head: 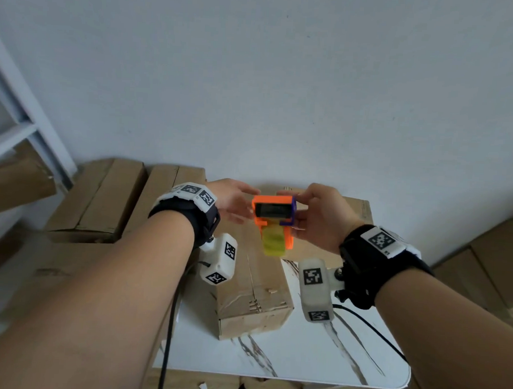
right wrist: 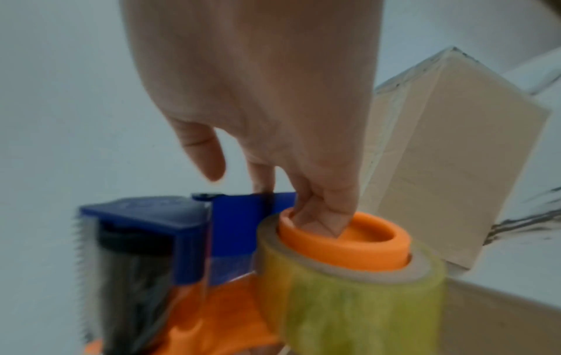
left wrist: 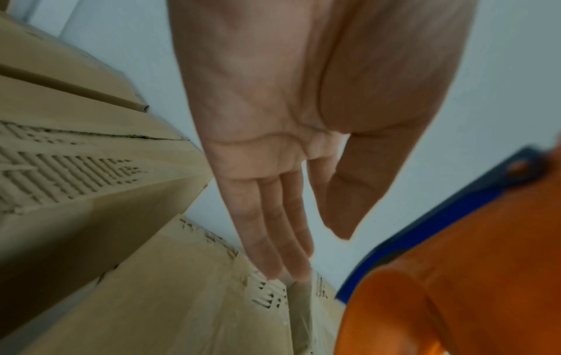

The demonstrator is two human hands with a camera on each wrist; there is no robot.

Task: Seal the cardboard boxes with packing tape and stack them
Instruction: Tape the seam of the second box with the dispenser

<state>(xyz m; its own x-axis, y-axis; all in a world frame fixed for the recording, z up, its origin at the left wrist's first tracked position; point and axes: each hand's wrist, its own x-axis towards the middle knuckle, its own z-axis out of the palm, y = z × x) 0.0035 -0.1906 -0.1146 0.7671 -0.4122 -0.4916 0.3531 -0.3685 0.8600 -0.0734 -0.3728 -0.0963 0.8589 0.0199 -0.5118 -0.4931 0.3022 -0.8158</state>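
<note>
An orange and blue tape dispenser point(head: 273, 213) with a yellowish tape roll point(head: 273, 242) hangs in the air above a closed cardboard box point(head: 254, 288). The box stands on the white marble table point(head: 301, 352) and has tape along its top seam. My right hand point(head: 298, 209) grips the dispenser from the right. In the right wrist view its fingers point(right wrist: 319, 216) reach into the roll's orange core point(right wrist: 358, 242). My left hand point(head: 243, 207) is at the dispenser's left side, its fingers point(left wrist: 273, 240) straight and holding nothing. Whether it touches the dispenser point(left wrist: 455, 288) is unclear.
A second box point(head: 354, 213) stands behind the first on the table. More cardboard boxes lie to the left point(head: 102, 199), beside them point(head: 167, 196) and at the right point(head: 496, 263). A white wall is close behind. Wrist camera cables point(head: 170, 323) hang down by the table.
</note>
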